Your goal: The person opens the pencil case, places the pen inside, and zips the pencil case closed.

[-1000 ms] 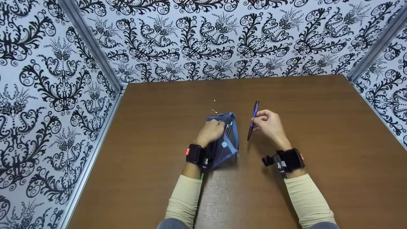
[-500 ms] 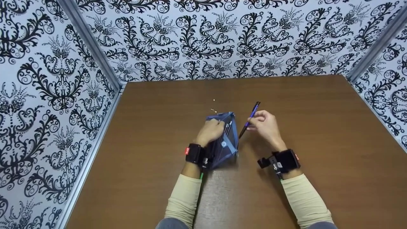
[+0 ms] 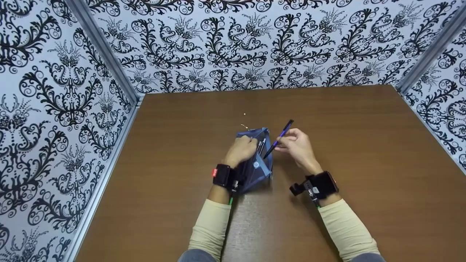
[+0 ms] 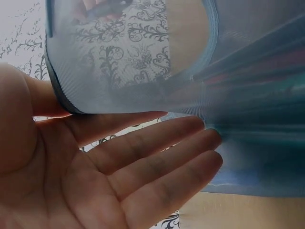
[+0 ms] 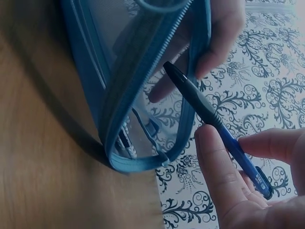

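Note:
A translucent blue zippered pencil case [image 3: 256, 165] stands on the table, its zipper undone. My left hand [image 3: 241, 150] pinches the far rim; in the left wrist view its other fingers [image 4: 162, 162] lie extended under the mesh wall. With thumb and fingertips, my right hand [image 3: 300, 147] holds a blue and black pen [image 5: 228, 138] slantwise. The pen's dark tip points down-left at the case's opening, just by the rim. Inside, slim pen-like items [image 3: 261, 145] show; the mesh partly hides them.
The brown wooden table [image 3: 174, 153] extends around both arms. Patterned panels [image 3: 233, 43] stand behind and at the sides, joined by grey metal posts [image 3: 103, 47]. Small bright specks [image 3: 244, 126] lie beyond the case.
My right hand has moved left with the pen, from beside the pencil case to its opening, and the pen has tilted further. The left hand and the case stay in place.

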